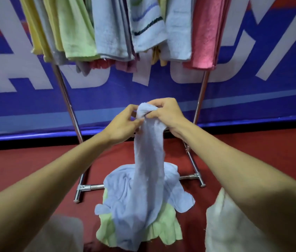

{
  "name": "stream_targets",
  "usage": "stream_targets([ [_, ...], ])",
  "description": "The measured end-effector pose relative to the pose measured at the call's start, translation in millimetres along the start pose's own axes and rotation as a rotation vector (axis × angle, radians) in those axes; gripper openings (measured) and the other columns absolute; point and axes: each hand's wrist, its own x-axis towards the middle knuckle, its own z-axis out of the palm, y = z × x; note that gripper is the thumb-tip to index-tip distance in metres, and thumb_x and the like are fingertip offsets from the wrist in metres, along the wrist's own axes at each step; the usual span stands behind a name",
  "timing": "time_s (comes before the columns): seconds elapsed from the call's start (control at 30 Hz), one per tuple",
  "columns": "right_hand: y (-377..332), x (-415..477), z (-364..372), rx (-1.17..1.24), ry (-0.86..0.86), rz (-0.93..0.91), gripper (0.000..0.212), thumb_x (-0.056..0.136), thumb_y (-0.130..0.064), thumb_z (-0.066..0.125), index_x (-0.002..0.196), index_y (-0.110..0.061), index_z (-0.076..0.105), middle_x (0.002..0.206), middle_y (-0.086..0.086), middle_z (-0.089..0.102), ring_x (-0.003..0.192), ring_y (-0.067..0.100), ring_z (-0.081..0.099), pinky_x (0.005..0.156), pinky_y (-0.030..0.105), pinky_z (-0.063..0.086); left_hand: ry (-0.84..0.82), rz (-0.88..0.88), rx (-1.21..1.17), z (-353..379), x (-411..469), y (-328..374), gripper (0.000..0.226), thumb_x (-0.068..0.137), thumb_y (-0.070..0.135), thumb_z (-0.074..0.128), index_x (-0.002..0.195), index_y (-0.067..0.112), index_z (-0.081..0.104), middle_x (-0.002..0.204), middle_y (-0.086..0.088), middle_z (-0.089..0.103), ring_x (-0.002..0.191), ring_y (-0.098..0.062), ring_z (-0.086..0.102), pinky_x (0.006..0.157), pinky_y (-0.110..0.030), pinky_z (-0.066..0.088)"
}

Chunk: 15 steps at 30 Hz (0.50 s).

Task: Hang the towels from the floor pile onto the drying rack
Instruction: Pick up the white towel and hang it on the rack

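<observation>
I hold a pale blue towel (148, 160) up by its top end, and it hangs down in a long bunched strip. My left hand (123, 122) pinches its left side and my right hand (165, 113) grips the top corner. Below it on the red floor lies the pile: another pale blue towel (118, 193) over a light green towel (107, 231). The metal drying rack (67, 99) stands just behind the pile, with several hung towels across the top: yellow, green (76, 30), blue, striped white (147, 26) and pink (205, 33).
The rack's chrome feet (89, 187) and right leg (200, 99) rest on the red floor close to the pile. A blue banner with large white letters (252, 99) covers the wall behind. A cream cloth (223, 224) lies at the lower right.
</observation>
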Motion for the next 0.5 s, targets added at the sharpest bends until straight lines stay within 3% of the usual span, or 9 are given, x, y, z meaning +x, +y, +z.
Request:
stream_targets([
  [0.1, -3.5, -12.4, 10.3, 0.140, -0.012, 0.035, 0.029, 0.072, 0.011, 0.065, 0.085, -0.013, 0.073, 0.079, 0.000, 0.071, 0.081, 0.014, 0.067, 0.075, 0.026, 0.054, 0.049, 0.002, -0.077, -4.2, -18.3, -8.0, 0.023, 0.092, 0.010, 0.057, 0.114, 0.018, 0.056, 0.100, 0.001, 0.063, 0.065, -0.003, 0.063, 0.057, -0.015, 0.048],
  [0.17, -5.5, -16.3, 18.3, 0.236, -0.049, 0.047, 0.030, 0.073, 0.012, 0.064, 0.088, -0.012, 0.074, 0.085, 0.002, 0.072, 0.086, 0.016, 0.069, 0.078, 0.027, 0.054, 0.126, -0.003, -0.032, -6.4, -24.7, -17.4, 0.018, 0.087, 0.008, 0.061, 0.104, 0.015, 0.062, 0.090, -0.001, 0.065, 0.065, -0.009, 0.061, 0.063, -0.026, 0.052],
  [0.23, -10.0, -18.1, 24.6, 0.281, -0.096, 0.046, 0.029, 0.076, 0.009, 0.065, 0.095, -0.010, 0.074, 0.091, 0.005, 0.073, 0.091, 0.017, 0.069, 0.081, 0.027, 0.056, 0.149, -0.003, 0.004, -9.3, -25.9, -19.4, 0.015, 0.081, 0.006, 0.062, 0.092, 0.015, 0.065, 0.075, -0.002, 0.063, 0.061, -0.012, 0.055, 0.060, -0.034, 0.049],
  [0.3, -14.9, -19.5, 27.9, 0.314, -0.150, 0.054, 0.022, 0.080, 0.002, 0.069, 0.100, -0.006, 0.073, 0.092, 0.009, 0.073, 0.089, 0.018, 0.070, 0.078, 0.026, 0.057, 0.162, 0.014, 0.033, -12.6, -26.6, -17.3, 0.015, 0.076, 0.008, 0.062, 0.082, 0.021, 0.065, 0.066, 0.004, 0.059, 0.057, -0.011, 0.051, 0.055, -0.031, 0.045],
  [0.4, -16.4, -20.2, 23.8, 0.363, -0.149, 0.090, 0.019, 0.084, -0.015, 0.071, 0.099, -0.004, 0.075, 0.093, 0.012, 0.075, 0.088, 0.020, 0.071, 0.075, 0.027, 0.056, 0.162, 0.018, 0.066, -14.3, -29.7, -12.8, 0.012, 0.079, 0.013, 0.061, 0.087, 0.020, 0.066, 0.069, 0.006, 0.062, 0.059, -0.009, 0.052, 0.056, -0.029, 0.044],
  [0.5, -16.0, -22.8, 18.1, 0.339, -0.134, 0.087, 0.014, 0.084, -0.011, 0.071, 0.095, -0.003, 0.074, 0.087, 0.011, 0.074, 0.080, 0.016, 0.071, 0.069, 0.024, 0.056, 0.093, 0.014, 0.022, -9.2, -35.6, -7.8, 0.012, 0.083, 0.016, 0.060, 0.093, 0.013, 0.067, 0.072, 0.002, 0.064, 0.059, -0.011, 0.054, 0.054, -0.027, 0.045],
])
